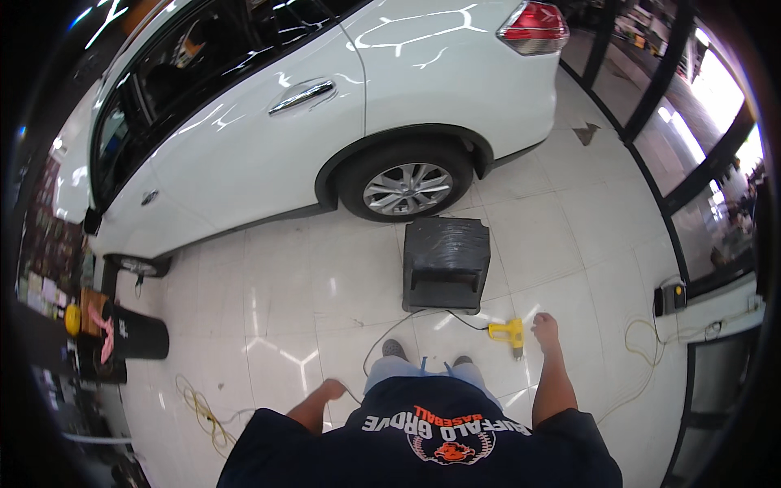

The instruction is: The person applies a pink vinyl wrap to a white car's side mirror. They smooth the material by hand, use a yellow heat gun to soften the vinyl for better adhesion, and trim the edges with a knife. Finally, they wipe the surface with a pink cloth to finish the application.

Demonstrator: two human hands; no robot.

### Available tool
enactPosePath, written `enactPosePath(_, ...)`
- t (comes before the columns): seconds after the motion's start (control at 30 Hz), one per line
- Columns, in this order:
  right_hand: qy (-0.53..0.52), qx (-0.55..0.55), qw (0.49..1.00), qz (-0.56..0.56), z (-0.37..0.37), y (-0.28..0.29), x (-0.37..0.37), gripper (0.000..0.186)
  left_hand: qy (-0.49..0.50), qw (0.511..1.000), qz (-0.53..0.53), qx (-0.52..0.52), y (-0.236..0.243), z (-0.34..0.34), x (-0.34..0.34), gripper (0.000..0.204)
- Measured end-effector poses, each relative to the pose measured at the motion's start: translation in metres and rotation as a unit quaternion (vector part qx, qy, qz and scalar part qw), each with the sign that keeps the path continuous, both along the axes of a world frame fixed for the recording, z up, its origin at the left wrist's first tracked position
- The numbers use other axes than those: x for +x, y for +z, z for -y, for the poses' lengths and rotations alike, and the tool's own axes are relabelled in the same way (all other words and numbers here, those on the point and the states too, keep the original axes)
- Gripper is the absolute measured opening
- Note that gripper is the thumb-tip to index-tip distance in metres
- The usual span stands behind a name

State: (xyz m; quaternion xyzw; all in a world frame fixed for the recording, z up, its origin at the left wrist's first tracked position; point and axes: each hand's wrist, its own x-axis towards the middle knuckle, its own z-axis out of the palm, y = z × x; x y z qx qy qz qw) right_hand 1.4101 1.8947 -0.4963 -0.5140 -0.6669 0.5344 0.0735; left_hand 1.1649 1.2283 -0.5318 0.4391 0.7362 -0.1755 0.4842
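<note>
My right hand [545, 329] is just right of a yellow heat gun [507, 332] on the floor, fingers loosely bent and apart, holding nothing visible. My left hand [332, 389] hangs at my left side with fingers curled; a grey cord [382, 340] runs close by it, and whether it is gripped is unclear. The cord loops from the heat gun toward my legs. A black step stool [446, 264] with a wrinkled plastic-like top stands in front of me, before the rear wheel [407, 189] of a white car [236, 175].
Glass doors [691, 154] line the right, with a small dark box [670, 299] at their base. Yellow cords [639, 342] lie on the tiled floor [285, 301] at both sides. A black bin [142, 333] and cluttered shelving [49, 276] stand at the left.
</note>
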Motion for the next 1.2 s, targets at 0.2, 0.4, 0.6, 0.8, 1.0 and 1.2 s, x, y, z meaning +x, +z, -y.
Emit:
enactPosePath(0.2, 0.352, -0.055, 0.914, 0.196, 0.058, -0.089, 0.037, 0.044, 0.467, 0.872, 0.001, 0.144, 0.050, -0.103, 0.071, 0.048)
enactPosePath(0.4, 0.360, -0.337, 0.835, 0.245, 0.124, -0.107, 0.074, 0.055, 0.666, 0.729, 0.093, 0.127, 0.059, -0.120, 0.150, 0.063)
enactPosePath(0.6, 0.319, -0.255, 0.865, 0.293, 0.084, -0.074, 0.082, 0.041, 0.437, 0.897, 0.023, 0.056, 0.035, -0.065, 0.114, 0.068)
enactPosePath(0.8, 0.729, 0.085, 0.671, 0.106, 0.105, -0.119, 0.110, 0.032, 0.437, 0.889, 0.072, 0.116, 0.002, -0.064, 0.110, 0.068)
enactPosePath(1.0, 0.587, 0.048, 0.788, 0.181, 0.165, -0.103, 0.085, 0.041, 0.296, 0.945, 0.037, 0.138, -0.033, -0.054, 0.007, 0.059)
enactPosePath(1.2, 0.352, 0.069, 0.893, 0.272, 0.175, -0.086, 0.034, 0.048, 0.093, 0.947, -0.007, 0.308, -0.039, -0.007, -0.094, 0.035)
